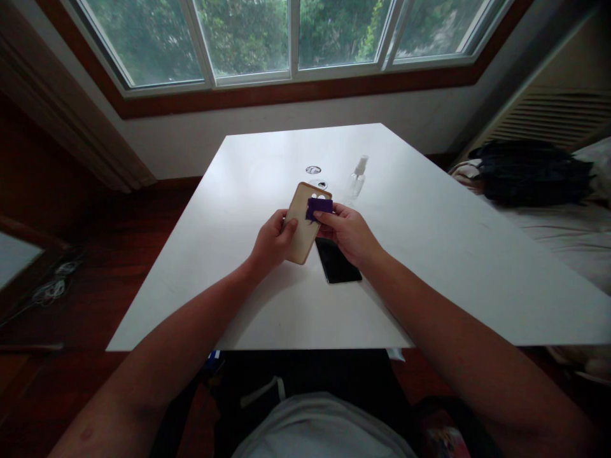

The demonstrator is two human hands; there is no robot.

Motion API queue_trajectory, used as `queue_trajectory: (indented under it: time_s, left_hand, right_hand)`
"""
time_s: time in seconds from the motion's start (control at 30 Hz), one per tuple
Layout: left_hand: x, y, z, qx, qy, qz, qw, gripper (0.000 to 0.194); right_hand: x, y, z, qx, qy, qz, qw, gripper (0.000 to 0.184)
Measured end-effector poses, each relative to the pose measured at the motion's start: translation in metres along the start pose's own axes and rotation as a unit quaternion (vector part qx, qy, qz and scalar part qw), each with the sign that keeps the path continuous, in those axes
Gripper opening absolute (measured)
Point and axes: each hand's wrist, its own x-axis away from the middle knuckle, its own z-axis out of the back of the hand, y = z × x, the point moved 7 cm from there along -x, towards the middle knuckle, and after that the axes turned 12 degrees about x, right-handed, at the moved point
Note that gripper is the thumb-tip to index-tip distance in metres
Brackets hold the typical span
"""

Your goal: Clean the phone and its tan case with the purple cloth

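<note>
My left hand (277, 236) is closed around the left side of a tan phone case (302, 235), thumb on its inner face. The case is tilted above the table, with camera holes near its top. Between the fingers of my right hand (347, 230) is a small purple cloth (320, 206), laid against the upper inside of the case. A black phone (340, 264) lies on the table below my right hand, which covers its upper part. Beyond the case stands a clear spray bottle (357, 178) with a white top.
Two small round items lie past the case: a dark-rimmed ring (313, 170) and another disc (322, 185). The white table (191, 280) ends close to my body. A window (248, 38) is behind it; dark fabric (534, 172) lies on a bed at right.
</note>
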Motion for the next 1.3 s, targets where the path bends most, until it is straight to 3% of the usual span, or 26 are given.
queue_trajectory:
  time_s: [0.2,0.47,0.73,1.1,1.3]
  left_hand:
    - [-0.001,0.002,0.004,0.004,0.019,-0.009,1.000,0.026]
    - [-0.002,0.004,0.005,0.011,0.027,-0.020,0.999,0.026]
    - [-0.001,0.007,0.009,-0.015,0.055,-0.018,0.998,0.020]
    - [0.001,0.005,0.013,-0.029,0.083,-0.011,0.996,0.029]
    - [-0.001,0.003,0.014,-0.013,0.090,-0.022,0.996,0.030]
  right_hand:
    - [0.005,-0.001,-0.008,0.044,-0.022,0.017,0.999,0.036]
    - [0.004,-0.008,-0.003,0.040,0.032,0.045,0.998,0.038]
    - [0.005,0.003,-0.009,0.097,-0.024,0.021,0.995,0.034]
    - [0.006,0.019,-0.019,0.123,-0.093,-0.005,0.988,0.042]
    - [0.006,0.016,-0.019,0.096,-0.070,0.024,0.993,0.049]
